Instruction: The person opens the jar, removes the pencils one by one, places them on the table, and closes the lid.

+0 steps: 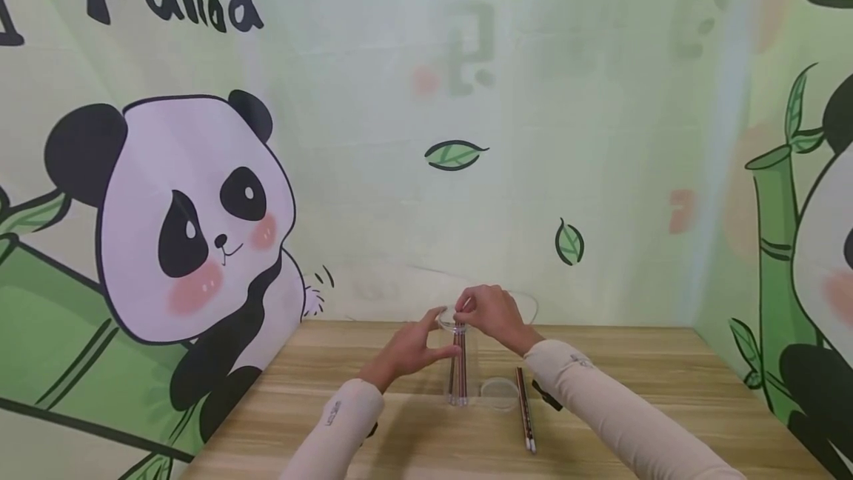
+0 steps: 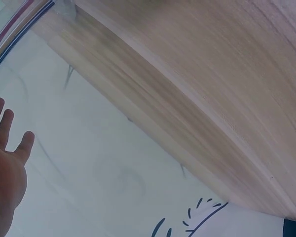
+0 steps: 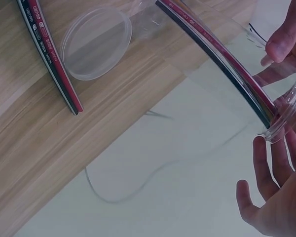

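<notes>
A tall clear plastic jar (image 1: 472,376) stands on the wooden table with several dark and red pencils (image 1: 460,369) inside it. My left hand (image 1: 408,349) grips the jar near its top, thumb and fingers spread round the wall. At the mouth, the bent fingertips of my right hand (image 1: 492,311) pinch the upper ends of pencils. The right wrist view shows those pencils (image 3: 222,61) running up to the clear rim (image 3: 290,111), with the right hand's outer fingers spread below. In the left wrist view, a hand (image 2: 7,168) with spread fingers shows at the left edge.
A round translucent lid (image 1: 500,394) lies on the table (image 1: 613,361) just right of the jar. Beside it lie two more pencils (image 1: 525,410), one dark and one red, side by side. Behind the table hangs a panda-printed cloth (image 1: 373,169).
</notes>
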Available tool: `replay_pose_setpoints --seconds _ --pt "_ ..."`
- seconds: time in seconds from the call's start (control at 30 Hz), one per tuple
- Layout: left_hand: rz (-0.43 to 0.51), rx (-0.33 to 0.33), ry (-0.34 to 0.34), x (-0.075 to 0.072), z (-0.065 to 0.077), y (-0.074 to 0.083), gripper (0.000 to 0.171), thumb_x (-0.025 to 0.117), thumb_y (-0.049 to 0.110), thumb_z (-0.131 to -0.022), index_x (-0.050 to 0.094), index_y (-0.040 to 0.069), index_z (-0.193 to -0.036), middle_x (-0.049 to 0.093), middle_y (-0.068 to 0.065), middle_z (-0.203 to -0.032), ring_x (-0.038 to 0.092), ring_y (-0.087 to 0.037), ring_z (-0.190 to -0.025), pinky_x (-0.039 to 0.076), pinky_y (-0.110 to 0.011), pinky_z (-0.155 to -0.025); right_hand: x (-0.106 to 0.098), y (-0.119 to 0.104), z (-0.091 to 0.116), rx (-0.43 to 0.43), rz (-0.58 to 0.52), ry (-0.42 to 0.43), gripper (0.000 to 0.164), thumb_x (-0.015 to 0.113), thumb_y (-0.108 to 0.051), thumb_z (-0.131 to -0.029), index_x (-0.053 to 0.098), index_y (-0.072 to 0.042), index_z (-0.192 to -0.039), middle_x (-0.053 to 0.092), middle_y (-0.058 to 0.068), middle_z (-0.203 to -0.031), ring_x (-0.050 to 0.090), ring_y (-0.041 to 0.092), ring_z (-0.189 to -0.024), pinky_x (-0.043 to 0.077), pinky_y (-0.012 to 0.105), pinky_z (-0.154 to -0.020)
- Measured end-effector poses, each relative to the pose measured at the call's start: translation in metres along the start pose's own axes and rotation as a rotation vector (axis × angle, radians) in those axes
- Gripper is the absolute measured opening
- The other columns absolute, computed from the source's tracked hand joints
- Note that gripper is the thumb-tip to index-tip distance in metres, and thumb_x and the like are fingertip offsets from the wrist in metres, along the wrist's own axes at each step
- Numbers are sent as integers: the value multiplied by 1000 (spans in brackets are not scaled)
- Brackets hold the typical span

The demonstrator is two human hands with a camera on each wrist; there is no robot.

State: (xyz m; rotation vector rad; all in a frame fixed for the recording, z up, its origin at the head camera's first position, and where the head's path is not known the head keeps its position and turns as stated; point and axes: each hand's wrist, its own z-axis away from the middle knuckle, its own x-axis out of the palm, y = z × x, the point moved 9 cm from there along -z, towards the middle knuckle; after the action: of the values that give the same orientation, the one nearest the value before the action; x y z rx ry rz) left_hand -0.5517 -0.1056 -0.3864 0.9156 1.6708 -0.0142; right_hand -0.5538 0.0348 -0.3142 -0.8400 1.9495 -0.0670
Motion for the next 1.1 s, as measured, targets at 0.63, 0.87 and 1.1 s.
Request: replay_pose_setpoints --seconds 0.63,0.87,1.1 --pt "19 37 1 1 0 2 90 70 57 -95 29 15 -162 58 -19 -147 57 -34 -135 48 -54 -108 0 -2 0 -37 18 -6 7 83 -17 -86 79 -15 -93 77 -3 -81 71 10 -72 56 33 -66" --pt "14 58 13 -1 0 4 89 72 54 -95 26 22 -164 59 -20 -146 59 -34 -134 49 -55 -107 -1 -4 -1 -32 35 -10 7 85 -18 -87 77 -18 -87 77 -3 -82 71 11 -75 57 34 -69" --pt "7 60 5 0 0 3 89 71 57 -94 26 24 -164 59 -18 -146 59 -32 -133 50 -54 -106 0 -5 1 -48 29 -9 7 85 -19 -88 79 -19 -89 79 -2 -87 73 14 -79 58 36 -72"
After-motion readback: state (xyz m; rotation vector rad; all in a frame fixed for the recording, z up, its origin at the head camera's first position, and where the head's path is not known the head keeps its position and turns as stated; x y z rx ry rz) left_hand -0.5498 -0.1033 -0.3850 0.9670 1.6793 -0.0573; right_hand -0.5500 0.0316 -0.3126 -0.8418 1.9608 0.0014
